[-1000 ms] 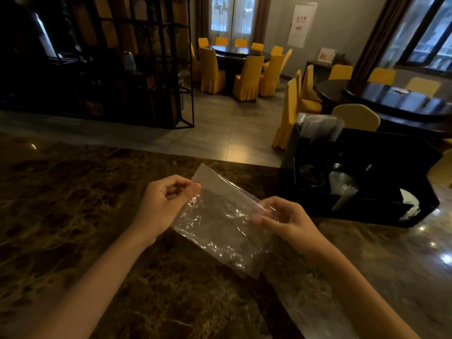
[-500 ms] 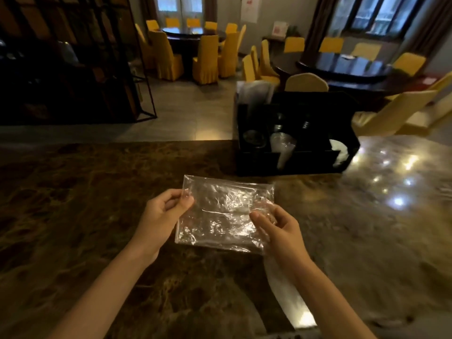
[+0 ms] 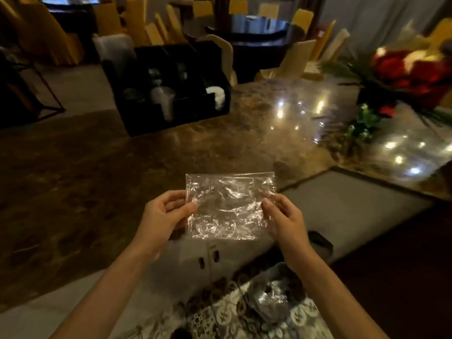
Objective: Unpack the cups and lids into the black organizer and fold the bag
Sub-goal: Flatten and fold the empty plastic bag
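Observation:
A clear, crinkled plastic bag [image 3: 230, 204], folded into a flat rectangle, is held up above the near edge of the brown marble counter [image 3: 85, 167]. My left hand [image 3: 163, 216] pinches its left edge and my right hand [image 3: 283, 216] pinches its right edge. The black organizer [image 3: 137, 118] stands at the back of the counter. In its compartments are clear cups [image 3: 163, 99] and white lids [image 3: 216, 95]. A stack wrapped in plastic [image 3: 115, 50] rises at its back left corner.
A red flower arrangement with green leaves [image 3: 403, 72] sits on the counter at the right. Below the counter edge lie a grey lower surface [image 3: 342, 211] and a patterned floor [image 3: 232, 311]. Yellow chairs [image 3: 296, 57] and dark round tables fill the room behind.
The bag has been turned level and drawn back toward me over the counter's near edge. The view has swung right and down, so the organizer now lies far left.

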Tool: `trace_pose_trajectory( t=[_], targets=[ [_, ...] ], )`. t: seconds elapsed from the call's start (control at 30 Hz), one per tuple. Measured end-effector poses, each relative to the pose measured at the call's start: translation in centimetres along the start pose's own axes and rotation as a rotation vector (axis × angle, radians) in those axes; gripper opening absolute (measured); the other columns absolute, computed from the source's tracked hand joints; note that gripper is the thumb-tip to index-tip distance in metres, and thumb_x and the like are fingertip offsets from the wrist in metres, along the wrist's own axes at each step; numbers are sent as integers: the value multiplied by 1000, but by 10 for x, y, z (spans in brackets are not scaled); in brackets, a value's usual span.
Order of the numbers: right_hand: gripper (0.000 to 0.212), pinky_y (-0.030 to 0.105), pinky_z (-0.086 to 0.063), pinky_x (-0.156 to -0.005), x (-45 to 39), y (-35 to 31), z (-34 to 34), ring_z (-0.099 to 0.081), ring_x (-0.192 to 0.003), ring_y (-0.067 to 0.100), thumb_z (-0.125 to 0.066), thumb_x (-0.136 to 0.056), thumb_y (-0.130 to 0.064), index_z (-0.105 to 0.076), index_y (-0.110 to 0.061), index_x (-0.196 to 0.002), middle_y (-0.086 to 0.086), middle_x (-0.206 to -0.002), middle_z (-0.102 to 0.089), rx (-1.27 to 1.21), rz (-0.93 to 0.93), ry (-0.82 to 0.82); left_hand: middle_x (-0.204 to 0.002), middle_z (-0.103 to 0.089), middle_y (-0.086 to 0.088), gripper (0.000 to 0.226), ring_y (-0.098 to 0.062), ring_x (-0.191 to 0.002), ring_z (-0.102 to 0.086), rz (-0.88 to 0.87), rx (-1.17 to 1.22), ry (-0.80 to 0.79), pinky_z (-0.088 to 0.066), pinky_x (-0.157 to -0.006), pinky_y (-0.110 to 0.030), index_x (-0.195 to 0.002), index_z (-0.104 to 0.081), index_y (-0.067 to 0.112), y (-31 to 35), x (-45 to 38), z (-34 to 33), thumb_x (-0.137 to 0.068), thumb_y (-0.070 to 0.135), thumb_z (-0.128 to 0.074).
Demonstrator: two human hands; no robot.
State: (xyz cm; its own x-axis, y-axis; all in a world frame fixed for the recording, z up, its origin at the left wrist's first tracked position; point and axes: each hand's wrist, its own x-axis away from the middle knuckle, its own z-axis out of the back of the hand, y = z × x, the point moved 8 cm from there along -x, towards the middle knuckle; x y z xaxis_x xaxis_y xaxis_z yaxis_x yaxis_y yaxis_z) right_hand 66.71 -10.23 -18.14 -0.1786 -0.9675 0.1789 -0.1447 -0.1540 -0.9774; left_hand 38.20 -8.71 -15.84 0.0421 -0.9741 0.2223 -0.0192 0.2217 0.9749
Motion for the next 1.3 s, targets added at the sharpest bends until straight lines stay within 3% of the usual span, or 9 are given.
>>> trace_pose_trajectory(
  t=[0.27,0.37,0.6,0.7,0.8,0.9,1.03,1.13,1.3],
  targets=[
    [8,22,-58,-67,45,51,149,-64,-84,21,-70,-100,-26,-76,-24,-105,13,-94,-69,54,-134,268,-108,-75,-2,34,-16,-85,-70,178,-67,-171,-55,-67,-27,-123,-65,21,-89,21,-140,-93,8,-71],
    [11,31,-59,-68,51,90,188,-68,-91,26,-66,-102,-25,-75,-20,-104,16,-106,-74,45,-224,371,-99,-76,6,29,-8,-84,-72,282,-78,-235,-57,-64,-20,-118,-66,26,-131,19,-180,-93,15,-72],
    [25,56,-53,-105,43,202,252,-69,-115,36,-58,-102,-5,-71,-12,-123,18,-122,-74,-31,-458,538,-100,-74,-12,29,-8,-66,-72,538,-47,-252,-55,-54,-19,-120,-64,8,-246,-1,-233,-92,7,-71],
    [33,56,-55,-101,39,245,269,-70,-115,35,-68,-99,-11,-67,-15,-131,15,-127,-72,24,-529,529,-100,-74,-12,31,-11,-70,-75,693,-2,-285,-58,-57,-22,-125,-63,1,-301,-7,-243,-94,-2,-63],
    [24,48,-55,-86,30,283,285,-69,-97,32,-73,-96,-13,-73,-22,-118,18,-117,-75,38,-566,515,-96,-76,-6,35,-9,-76,-76,791,43,-256,-59,-62,-24,-130,-62,1,-351,-8,-248,-95,0,-63],
    [21,44,-46,-76,21,331,300,-58,-91,29,-68,-98,-11,-73,-27,-111,15,-104,-72,4,-651,500,-117,-73,-7,39,-13,-97,-71,832,78,-185,-57,-80,-24,-136,-59,7,-399,-10,-252,-97,7,-63],
    [25,40,-44,-74,6,394,314,-55,-93,29,-63,-98,-8,-73,-28,-111,26,-118,-73,-5,-762,425,-144,-57,-15,45,-22,-125,-58,807,39,-146,-56,-84,-19,-146,-48,2,-464,-7,-257,-101,7,-56],
    [23,41,-43,-81,-3,436,321,-56,-96,27,-65,-100,-10,-73,-28,-113,20,-121,-75,9,-799,383,-139,-52,-5,48,-15,-120,-52,822,86,-113,-55,-63,-7,-150,-43,9,-511,-5,-260,-103,10,-53],
    [28,43,-46,-86,-14,499,337,-59,-101,30,-65,-101,-9,-69,-16,-128,24,-114,-74,52,-852,344,-113,-66,-1,47,-10,-86,-69,845,83,-40,-60,-58,-19,-144,-50,20,-573,-4,-258,-100,5,-55]
  ],
)
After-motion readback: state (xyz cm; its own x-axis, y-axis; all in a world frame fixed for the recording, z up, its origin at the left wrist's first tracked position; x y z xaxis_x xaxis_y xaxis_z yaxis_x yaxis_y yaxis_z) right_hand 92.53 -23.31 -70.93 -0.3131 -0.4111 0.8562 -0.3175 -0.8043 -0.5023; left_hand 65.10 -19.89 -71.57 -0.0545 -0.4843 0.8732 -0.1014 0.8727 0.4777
